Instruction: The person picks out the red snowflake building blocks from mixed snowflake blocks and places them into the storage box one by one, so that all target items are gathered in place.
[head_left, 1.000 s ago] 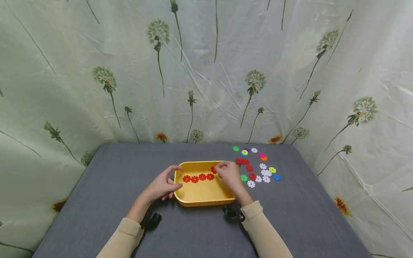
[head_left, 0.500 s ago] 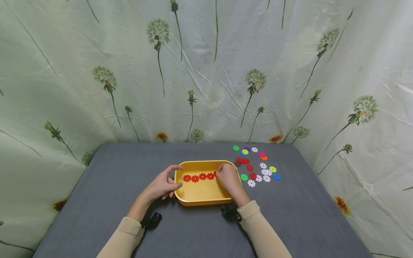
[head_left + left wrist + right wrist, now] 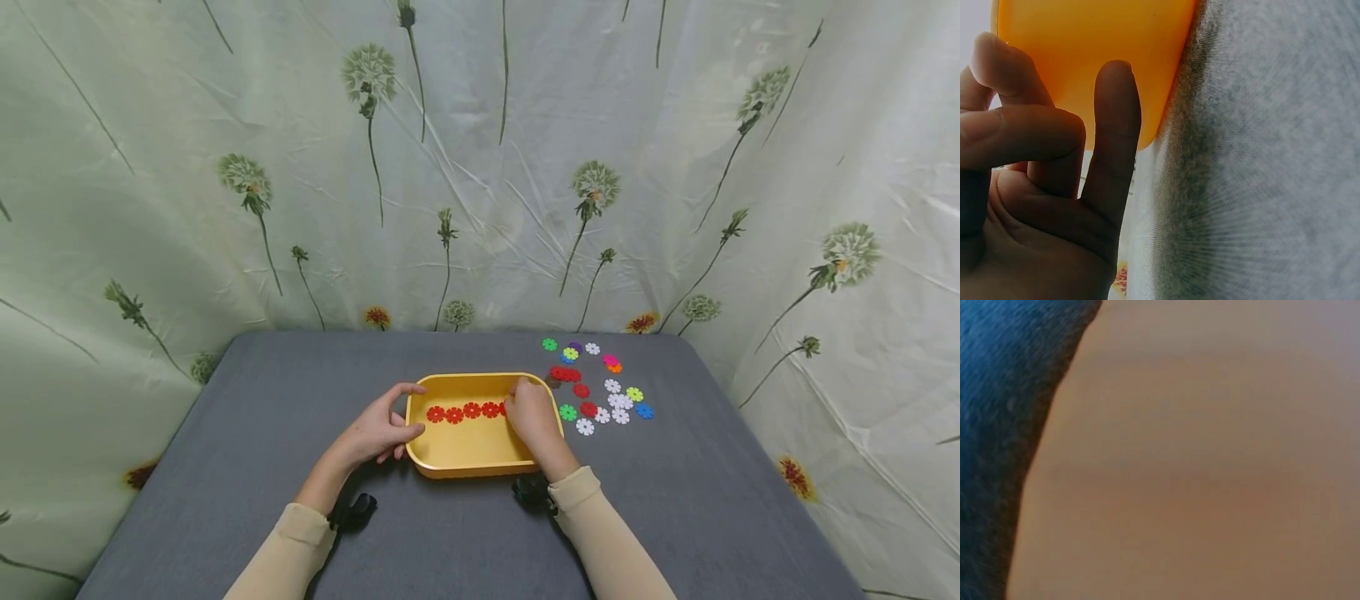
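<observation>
Inside the yellow tray [image 3: 472, 446], four red discs [image 3: 472, 410] are laid in a row, and a fifth red disc [image 3: 504, 408] is partly covered by the right grip [image 3: 534, 418]; whether it is pinched cannot be told. The tray's left end is grasped by the left grip [image 3: 377, 429]. The row seems only partly built: spare red discs [image 3: 581, 390] are left right of the tray, among discs of other colours [image 3: 620, 401]

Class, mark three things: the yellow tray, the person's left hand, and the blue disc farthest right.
Yellow tray [image 3: 465, 446]: head view, bare floor inside.
Left hand [image 3: 375, 427]: head view, middle of the hand.
Blue disc [image 3: 644, 411]: head view, centre of its face.
</observation>
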Tool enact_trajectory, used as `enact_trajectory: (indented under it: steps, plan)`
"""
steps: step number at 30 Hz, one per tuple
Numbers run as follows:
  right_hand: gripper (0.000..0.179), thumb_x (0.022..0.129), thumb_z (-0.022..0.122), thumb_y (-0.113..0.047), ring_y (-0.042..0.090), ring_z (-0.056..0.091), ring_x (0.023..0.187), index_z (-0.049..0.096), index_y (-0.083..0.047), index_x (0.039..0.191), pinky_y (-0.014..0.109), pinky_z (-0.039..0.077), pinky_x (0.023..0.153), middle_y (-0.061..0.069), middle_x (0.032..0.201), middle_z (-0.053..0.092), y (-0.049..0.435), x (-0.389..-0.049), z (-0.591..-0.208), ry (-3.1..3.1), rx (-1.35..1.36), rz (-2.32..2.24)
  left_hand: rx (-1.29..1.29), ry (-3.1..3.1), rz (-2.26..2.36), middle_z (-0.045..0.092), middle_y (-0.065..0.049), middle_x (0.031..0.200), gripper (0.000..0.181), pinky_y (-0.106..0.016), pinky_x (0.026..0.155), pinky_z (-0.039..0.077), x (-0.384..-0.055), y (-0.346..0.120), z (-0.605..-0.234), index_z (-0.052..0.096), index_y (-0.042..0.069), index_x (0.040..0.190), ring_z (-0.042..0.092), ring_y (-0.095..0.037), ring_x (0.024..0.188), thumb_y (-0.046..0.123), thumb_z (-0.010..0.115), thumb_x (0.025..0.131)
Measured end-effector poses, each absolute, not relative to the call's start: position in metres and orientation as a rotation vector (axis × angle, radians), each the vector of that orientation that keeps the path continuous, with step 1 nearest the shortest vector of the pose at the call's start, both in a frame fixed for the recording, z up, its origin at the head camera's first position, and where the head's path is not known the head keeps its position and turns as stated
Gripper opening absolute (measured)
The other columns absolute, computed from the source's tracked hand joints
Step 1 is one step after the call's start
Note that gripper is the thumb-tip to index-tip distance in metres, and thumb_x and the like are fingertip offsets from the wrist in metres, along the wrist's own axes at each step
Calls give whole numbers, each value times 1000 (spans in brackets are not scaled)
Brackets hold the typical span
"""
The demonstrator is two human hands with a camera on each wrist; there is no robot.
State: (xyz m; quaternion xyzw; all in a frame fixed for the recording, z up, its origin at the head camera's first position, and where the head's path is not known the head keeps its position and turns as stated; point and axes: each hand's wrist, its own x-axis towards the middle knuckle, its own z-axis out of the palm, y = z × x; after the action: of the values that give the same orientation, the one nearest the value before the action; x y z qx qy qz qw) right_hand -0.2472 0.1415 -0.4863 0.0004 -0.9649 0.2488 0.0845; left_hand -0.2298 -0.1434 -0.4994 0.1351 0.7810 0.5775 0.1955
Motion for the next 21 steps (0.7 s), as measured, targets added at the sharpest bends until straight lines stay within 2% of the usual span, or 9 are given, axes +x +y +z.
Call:
enact_trajectory:
  steps: [3, 7, 11, 15, 21]
  plan:
    - [10, 95, 70, -5, 26, 68, 76, 71, 3, 101, 39, 60, 74, 16, 90, 75, 143, -247, -484, -2854, 20, 775, 365, 2204, 1605, 62, 1, 56, 67, -24, 41, 40, -230, -143, -500, 39, 14, 155, 46, -11, 40, 16, 74, 98]
    - [12, 100, 66, -10, 18, 58, 59, 68, 0, 107, 32, 48, 56, 9, 73, 69, 150, -247, -477, -2796, 32, 1107, 362, 2213, 1599, 61, 0, 56, 67, -24, 41, 40, -230, -143, -500, 39, 14, 155, 46, -12, 40, 16, 74, 98]
    - [16, 105, 59, -13, 13, 45, 49, 60, 0, 115, 24, 35, 49, 3, 58, 54, 161, -250, -468, -2653, -7, 1651, 372, 2205, 1610, 61, -1, 56, 66, -25, 41, 40, -230, -143, -500, 39, 14, 155, 46, -12, 40, 15, 73, 98]
    - [18, 107, 59, -16, 12, 41, 49, 56, -2, 118, 23, 35, 49, -1, 57, 50, 176, -254, -459, -2506, -35, 1912, 375, 2200, 1616, 61, 1, 55, 67, -25, 41, 40, -230, -143, -499, 39, 15, 155, 46, -12, 39, 15, 74, 98]
    - [26, 108, 59, -19, 10, 38, 48, 56, 0, 126, 22, 33, 47, -2, 57, 49, 202, -258, -450, -2424, -30, 1947, 361, 2189, 1619, 61, 1, 55, 68, -25, 41, 40, -229, -142, -499, 39, 15, 155, 46, -11, 40, 16, 75, 97]
